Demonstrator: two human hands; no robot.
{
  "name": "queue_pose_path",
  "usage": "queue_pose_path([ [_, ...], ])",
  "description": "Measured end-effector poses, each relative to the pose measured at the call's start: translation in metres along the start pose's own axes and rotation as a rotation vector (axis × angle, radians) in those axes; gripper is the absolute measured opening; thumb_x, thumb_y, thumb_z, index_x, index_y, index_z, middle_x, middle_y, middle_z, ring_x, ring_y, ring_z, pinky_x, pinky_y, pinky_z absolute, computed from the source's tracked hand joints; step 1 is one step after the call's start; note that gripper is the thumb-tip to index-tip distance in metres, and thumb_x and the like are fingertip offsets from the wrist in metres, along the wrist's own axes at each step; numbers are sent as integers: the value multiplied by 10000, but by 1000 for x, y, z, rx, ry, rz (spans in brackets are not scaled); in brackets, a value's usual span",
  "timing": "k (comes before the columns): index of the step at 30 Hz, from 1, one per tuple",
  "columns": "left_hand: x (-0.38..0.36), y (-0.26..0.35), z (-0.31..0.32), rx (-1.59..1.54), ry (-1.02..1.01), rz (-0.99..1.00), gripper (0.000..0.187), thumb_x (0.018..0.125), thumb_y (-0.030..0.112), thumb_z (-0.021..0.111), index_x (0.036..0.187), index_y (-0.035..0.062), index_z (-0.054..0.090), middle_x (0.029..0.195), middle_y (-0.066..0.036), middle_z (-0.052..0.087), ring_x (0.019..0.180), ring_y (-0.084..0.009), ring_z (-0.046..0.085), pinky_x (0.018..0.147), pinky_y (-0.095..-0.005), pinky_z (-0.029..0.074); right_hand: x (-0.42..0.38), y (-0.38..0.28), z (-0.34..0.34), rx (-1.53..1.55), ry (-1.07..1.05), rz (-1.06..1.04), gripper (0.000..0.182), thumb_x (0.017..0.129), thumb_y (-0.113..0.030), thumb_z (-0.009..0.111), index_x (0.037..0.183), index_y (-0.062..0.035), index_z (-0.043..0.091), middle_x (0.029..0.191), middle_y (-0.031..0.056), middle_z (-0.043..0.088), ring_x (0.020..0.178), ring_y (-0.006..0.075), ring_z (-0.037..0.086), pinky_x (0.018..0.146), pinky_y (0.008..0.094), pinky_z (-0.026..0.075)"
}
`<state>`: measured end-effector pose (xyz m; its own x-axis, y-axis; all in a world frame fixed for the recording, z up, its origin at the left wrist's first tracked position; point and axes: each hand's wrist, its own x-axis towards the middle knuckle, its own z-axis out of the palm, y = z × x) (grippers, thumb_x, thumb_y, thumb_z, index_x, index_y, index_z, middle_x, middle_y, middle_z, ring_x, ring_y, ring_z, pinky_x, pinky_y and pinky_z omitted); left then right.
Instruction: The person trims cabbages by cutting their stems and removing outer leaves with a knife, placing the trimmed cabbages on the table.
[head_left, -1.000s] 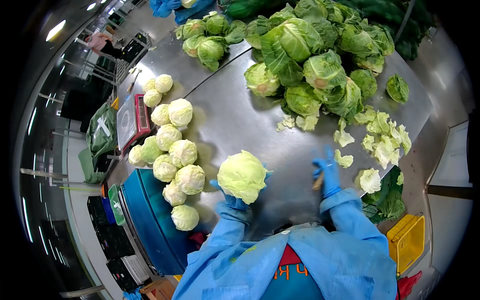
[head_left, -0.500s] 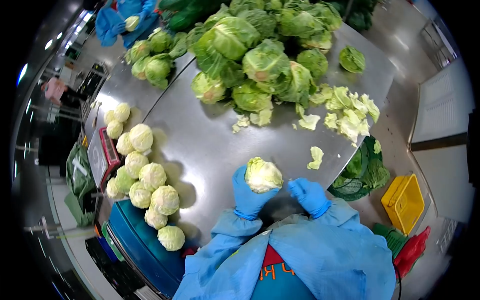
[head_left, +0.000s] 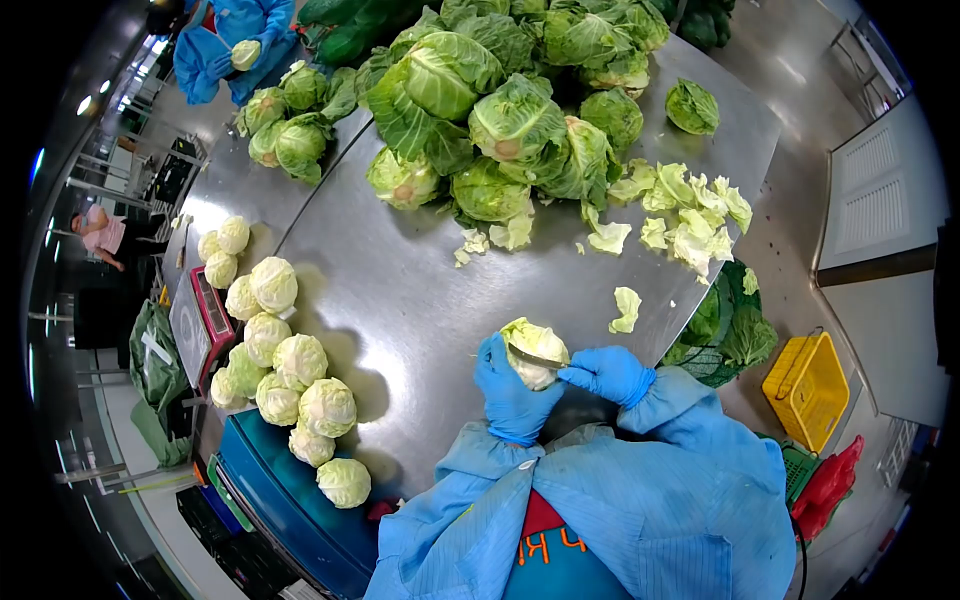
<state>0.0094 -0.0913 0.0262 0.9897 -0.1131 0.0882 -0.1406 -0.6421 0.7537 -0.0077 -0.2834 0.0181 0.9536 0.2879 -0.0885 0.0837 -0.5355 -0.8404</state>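
Note:
A pale, trimmed cabbage [head_left: 536,374] rests in my left hand [head_left: 515,392], whose blue-gloved fingers curve round its left and lower side. My right hand [head_left: 606,374], also gloved in blue, is closed round the handle of a knife [head_left: 537,358]. The blade lies across the face of the cabbage, pointing left. The handle is mostly hidden by my fingers. Both hands are over the near part of the steel table [head_left: 440,290]. A loose leaf piece [head_left: 625,310] lies beyond my right hand.
Untrimmed green cabbages [head_left: 515,120] are heaped at the back. Trimmed cabbages [head_left: 300,361] line the left, beside a red scale [head_left: 205,310]. Leaf scraps [head_left: 695,220] lie at the right edge, above a green net bag [head_left: 740,330]. A yellow crate [head_left: 806,390] stands right. A co-worker's sleeve [head_left: 200,60] shows top left.
My right hand has moved left to the cabbage, and the knife blade now shows across it. My left hand still holds the cabbage, slightly turned. The whole view has shifted a little.

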Motion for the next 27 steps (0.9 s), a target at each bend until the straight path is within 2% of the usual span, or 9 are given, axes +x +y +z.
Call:
queue_pose_path([
  [4, 5, 11, -2, -20, 42, 9, 937, 565, 270, 907, 1314, -8, 417, 1198, -195, 487, 1091, -358, 511, 958, -444, 415, 11, 7, -3, 70, -62, 22, 312, 912, -415, 603, 933, -118, 695, 815, 131, 663, 729, 349, 639, 664, 411, 518],
  [7, 5, 8, 2, 20, 0, -45, 1066, 551, 370, 892, 1372, -35, 347, 1320, -253, 426, 1195, -427, 429, 1008, -506, 358, 18, 7, -2, 20, -83, 71, 346, 924, -446, 567, 918, -124, 692, 809, 137, 662, 723, 352, 639, 664, 415, 516],
  [10, 6, 12, 4, 35, -6, -80, 1089, 540, 374, 893, 1383, -34, 337, 1333, -262, 411, 1204, -431, 419, 1017, -509, 352, 21, 8, 3, -39, -81, 121, 385, 932, -483, 529, 899, -134, 690, 792, 135, 661, 709, 355, 636, 658, 426, 511],
  [14, 8, 18, 4, 124, 32, -70, 997, 527, 347, 909, 1316, -11, 414, 1224, -232, 476, 1116, -407, 482, 957, -492, 386, 23, 1, 3, -68, -103, 212, 421, 930, -512, 509, 850, -137, 681, 761, 124, 656, 686, 358, 628, 650, 443, 505],
  [20, 7, 18, 3, 118, -10, -115, 1085, 541, 345, 874, 1394, -43, 329, 1344, -283, 394, 1215, -437, 400, 1022, -516, 343, 17, -9, 13, -267, 166, 146, 422, 903, -505, 567, 762, -113, 631, 718, 126, 638, 650, 337, 623, 589, 431, 496],
  [23, 7, 18, 3, 95, 2, -88, 1061, 554, 330, 864, 1390, -48, 331, 1344, -288, 390, 1204, -442, 402, 1014, -520, 344, 11, -11, 13, -188, 220, 66, 381, 891, -476, 607, 810, -105, 638, 686, 122, 617, 627, 323, 620, 567, 418, 493],
  [26, 3, 16, 8, 113, 16, -81, 1034, 569, 329, 855, 1380, -52, 339, 1323, -287, 407, 1187, -447, 414, 1001, -523, 350, 14, -24, 9, -56, 348, 180, 366, 884, -454, 629, 1061, -136, 661, 769, 105, 619, 649, 314, 627, 573, 409, 495],
  [27, 1, 18, 8, 137, 14, -74, 1026, 570, 339, 856, 1372, -52, 349, 1303, -282, 426, 1181, -448, 424, 993, -521, 356, 16, -27, 4, -83, 336, 150, 389, 888, -444, 624, 1150, -157, 624, 809, 98, 616, 656, 309, 628, 574, 407, 497],
])
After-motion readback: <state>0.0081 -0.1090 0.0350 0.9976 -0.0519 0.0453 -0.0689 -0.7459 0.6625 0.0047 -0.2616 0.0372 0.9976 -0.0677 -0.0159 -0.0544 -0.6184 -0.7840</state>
